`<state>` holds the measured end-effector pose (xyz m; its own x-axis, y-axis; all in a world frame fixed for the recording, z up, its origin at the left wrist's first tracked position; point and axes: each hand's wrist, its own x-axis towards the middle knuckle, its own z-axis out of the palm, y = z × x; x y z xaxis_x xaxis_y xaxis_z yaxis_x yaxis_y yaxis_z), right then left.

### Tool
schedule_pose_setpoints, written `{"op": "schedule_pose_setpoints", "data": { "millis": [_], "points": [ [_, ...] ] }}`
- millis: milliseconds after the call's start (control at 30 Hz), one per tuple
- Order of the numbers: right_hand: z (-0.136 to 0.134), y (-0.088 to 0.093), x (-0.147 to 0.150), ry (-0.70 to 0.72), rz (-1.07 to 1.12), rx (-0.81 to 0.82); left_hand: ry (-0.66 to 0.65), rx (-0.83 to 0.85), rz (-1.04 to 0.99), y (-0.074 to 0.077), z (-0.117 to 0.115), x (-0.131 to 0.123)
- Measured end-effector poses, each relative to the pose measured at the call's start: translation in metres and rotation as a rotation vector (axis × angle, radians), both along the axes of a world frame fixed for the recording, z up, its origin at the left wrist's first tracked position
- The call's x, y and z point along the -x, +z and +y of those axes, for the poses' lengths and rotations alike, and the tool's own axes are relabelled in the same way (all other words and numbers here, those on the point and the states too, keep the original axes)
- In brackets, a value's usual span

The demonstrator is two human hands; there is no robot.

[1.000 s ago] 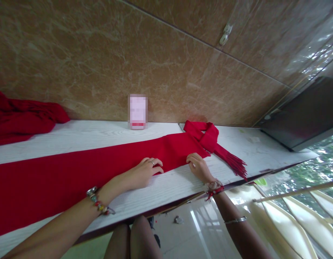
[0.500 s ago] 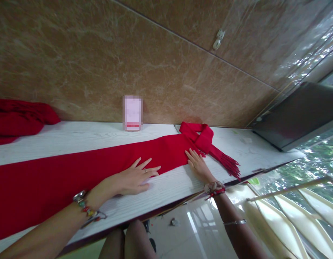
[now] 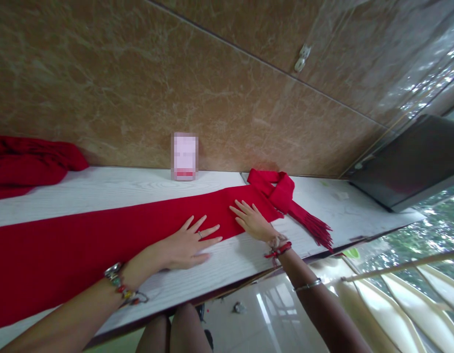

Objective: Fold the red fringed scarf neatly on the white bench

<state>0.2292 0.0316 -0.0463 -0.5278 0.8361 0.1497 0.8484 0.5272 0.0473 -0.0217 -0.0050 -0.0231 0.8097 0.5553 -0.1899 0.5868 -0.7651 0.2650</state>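
Note:
A long red scarf [image 3: 101, 235] lies flat along the white wood-grain table [image 3: 149, 181], running out of view at the left. My left hand [image 3: 188, 242] rests on the scarf's near edge, fingers spread, a ring on one finger. To its right, my right hand [image 3: 251, 220] lies palm down on the scarf, its fingers stretched out. Neither hand grips the cloth. Just past the right hand, a folded loop of red cloth [image 3: 283, 193] lies at the scarf's end, with a fringe [image 3: 315, 230] pointing toward the table's front edge.
A crumpled red cloth [image 3: 35, 164] lies at the back left. Against the marble-look wall [image 3: 138, 98] stands a small blurred pink-white box [image 3: 185, 156]. A dark grey panel [image 3: 407, 157] stands at the table's right end. Cream chairs [image 3: 388, 314] are at lower right.
My right hand has slid left along the scarf, closer to my left hand. The left hand stays in about the same place. The view has shifted slightly.

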Motion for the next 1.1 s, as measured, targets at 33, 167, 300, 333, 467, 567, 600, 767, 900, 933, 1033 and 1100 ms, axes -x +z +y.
{"op": "schedule_pose_setpoints", "data": {
  "millis": [33,167,300,333,467,567,600,767,900,933,1033,1100],
  "points": [
    [0.003,-0.002,-0.011,-0.034,0.002,-0.001,-0.005,0.002,0.005,0.000,0.000,0.000],
    [0.017,-0.004,-0.062,-0.176,0.000,-0.022,-0.015,-0.007,-0.003,-0.004,0.001,0.002],
    [0.027,0.006,-0.058,-0.183,0.057,-0.107,-0.024,-0.023,-0.025,-0.009,0.003,0.004],
    [0.029,0.010,-0.045,-0.142,0.074,-0.110,-0.025,-0.026,-0.033,-0.010,0.003,0.004],
    [0.038,0.015,0.012,0.037,0.065,0.040,-0.018,-0.011,-0.048,-0.010,0.004,0.004],
    [0.048,0.010,0.022,0.014,0.027,0.140,-0.012,0.005,-0.038,-0.011,0.004,0.005],
    [0.052,0.007,0.016,-0.029,0.023,0.151,-0.013,0.008,-0.038,-0.012,0.004,0.005],
    [0.074,0.005,-0.042,-0.290,0.085,0.070,-0.005,0.025,-0.060,-0.010,0.004,0.004],
    [0.067,0.012,-0.049,-0.292,0.145,-0.031,0.058,0.037,-0.105,-0.002,0.007,0.003],
    [0.060,0.012,-0.040,-0.255,0.167,-0.064,0.093,0.018,-0.121,-0.002,0.008,0.003],
    [0.029,0.008,-0.002,-0.050,0.188,-0.091,0.216,-0.071,-0.113,-0.008,0.013,0.004],
    [0.010,0.003,0.021,0.070,0.117,-0.048,0.248,-0.110,-0.071,-0.016,0.015,0.004]
  ]
}}
